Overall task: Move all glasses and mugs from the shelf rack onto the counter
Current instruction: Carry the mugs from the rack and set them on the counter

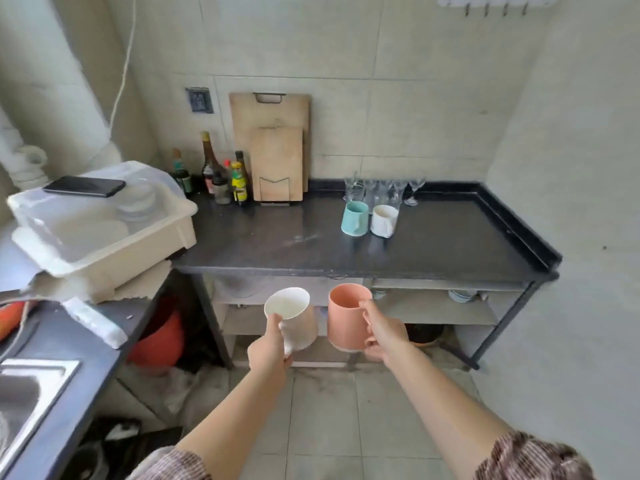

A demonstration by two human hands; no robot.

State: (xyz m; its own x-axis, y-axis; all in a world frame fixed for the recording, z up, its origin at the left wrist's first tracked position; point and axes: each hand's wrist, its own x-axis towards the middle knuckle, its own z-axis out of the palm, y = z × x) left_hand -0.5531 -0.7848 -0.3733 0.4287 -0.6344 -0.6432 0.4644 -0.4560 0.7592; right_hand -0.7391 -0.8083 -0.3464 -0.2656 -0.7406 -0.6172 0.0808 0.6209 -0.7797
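White ceramic mug [294, 317]: my left hand [268, 348] holds it, fingers closed around.
Pink ceramic mug [346, 320]: my right hand [382, 336] grips it, below dark stone desk [277, 244].

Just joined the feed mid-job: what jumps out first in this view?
Two mugs held up in front of the counter: a white mug in the left hand and a salmon-pink mug in the right hand. On the counter behind, a teal mug and another white mug stand before a cluster of clear glasses.
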